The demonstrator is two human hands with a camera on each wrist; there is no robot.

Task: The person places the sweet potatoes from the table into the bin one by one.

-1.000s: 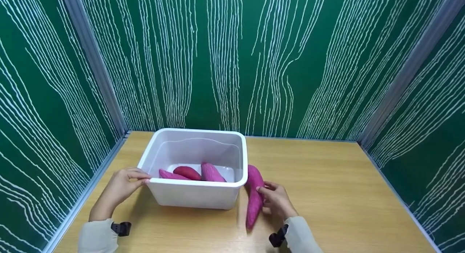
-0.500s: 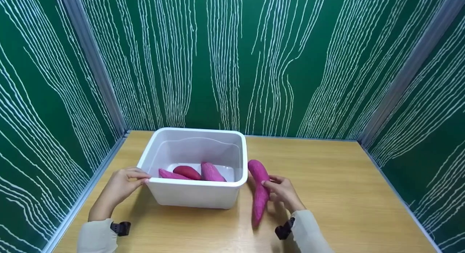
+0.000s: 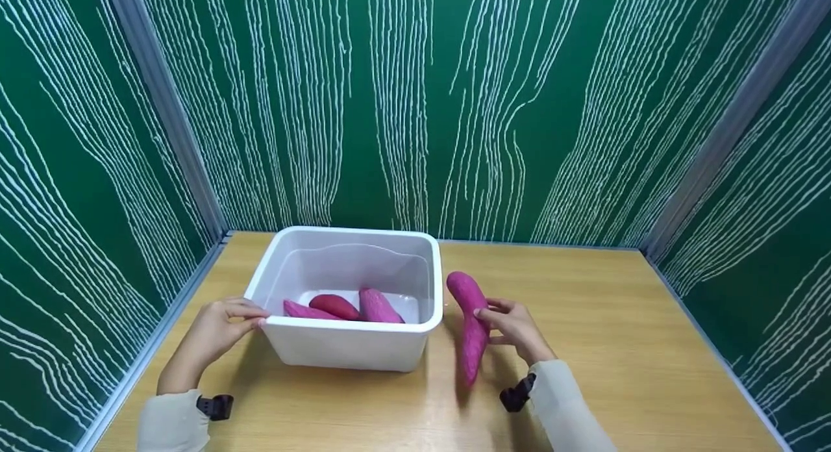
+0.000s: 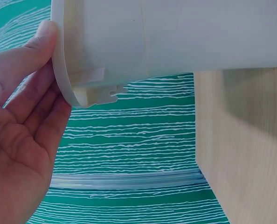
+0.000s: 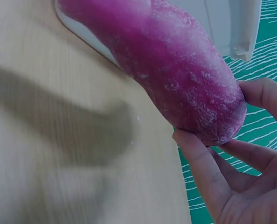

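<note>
My left hand (image 3: 217, 335) pinches the near left corner of the rim of a white plastic bin (image 3: 347, 347); its thumb and fingers lie at the rim in the left wrist view. Inside are two pink-purple sweet potatoes, one at the left (image 3: 308, 311) and one at the right (image 3: 380, 308), with a smaller red, smooth tuber (image 3: 334, 306) between them. Right of the bin, my right hand (image 3: 516, 325) holds a long, curved purple sweet potato (image 3: 474, 332) between thumb and fingers. Its shadow falls apart from it on the table in the right wrist view (image 5: 171, 70), so it is raised.
Everything is on a light wooden table (image 3: 604, 348). Green panels (image 3: 402, 114) with white wavy lines enclose the back and both sides, joined by grey metal posts (image 3: 172, 121). Each wrist carries a small black camera (image 3: 517, 393).
My right hand has moved away from me and to the right, raising the purple sweet potato and drawing it away from the bin's side. The left hand and the bin have stayed in place.
</note>
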